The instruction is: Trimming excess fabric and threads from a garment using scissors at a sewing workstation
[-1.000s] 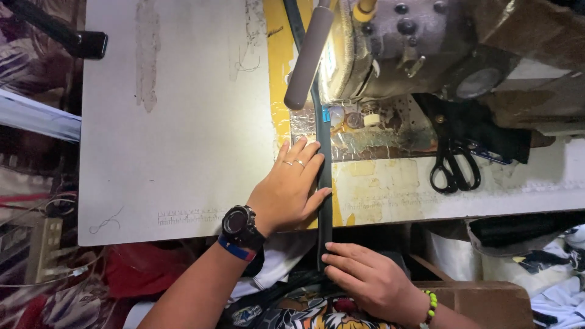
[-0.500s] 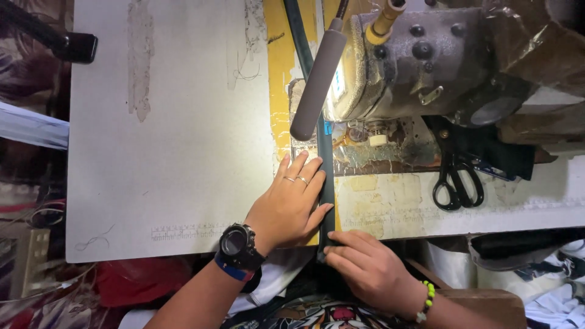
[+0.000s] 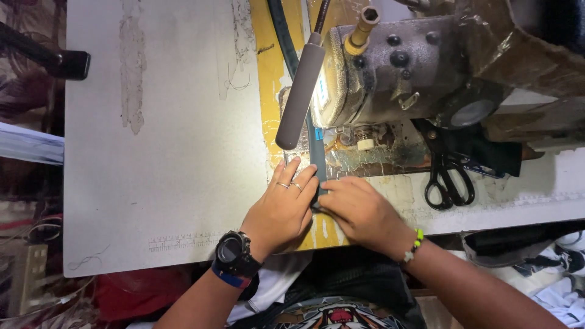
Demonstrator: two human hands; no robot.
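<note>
- At the far left of your view a dark bar (image 3: 58, 60) sticks in over the edge of the white sewing table (image 3: 170, 183); the table top has worn, scratched patches and a printed ruler strip (image 3: 183, 242) near your side.
- Your left hand (image 3: 281, 210) lies flat on the table, palm down, fingers spread out and not curled around anything; it has rings on two fingers, and a black wristwatch (image 3: 233, 251) with a blue band sits on the wrist; the fingertips touch the left edge of the dark fabric strip (image 3: 317, 159).
- The dark fabric strip runs straight up the table between your two hands, over a yellow band (image 3: 266, 91), and goes under the sewing machine (image 3: 402, 70); a grey rod-shaped lamp (image 3: 300, 91) hangs at a slant just above it.
- Your right hand (image 3: 361, 213) presses down on the strip from the right side, fingers bent and close together; you cannot tell if they pinch it or only push; a green bead bracelet (image 3: 416, 239) is on that wrist.
- Black scissors (image 3: 448, 176) lie on the table to the right, near the machine and well apart from your hands.
</note>
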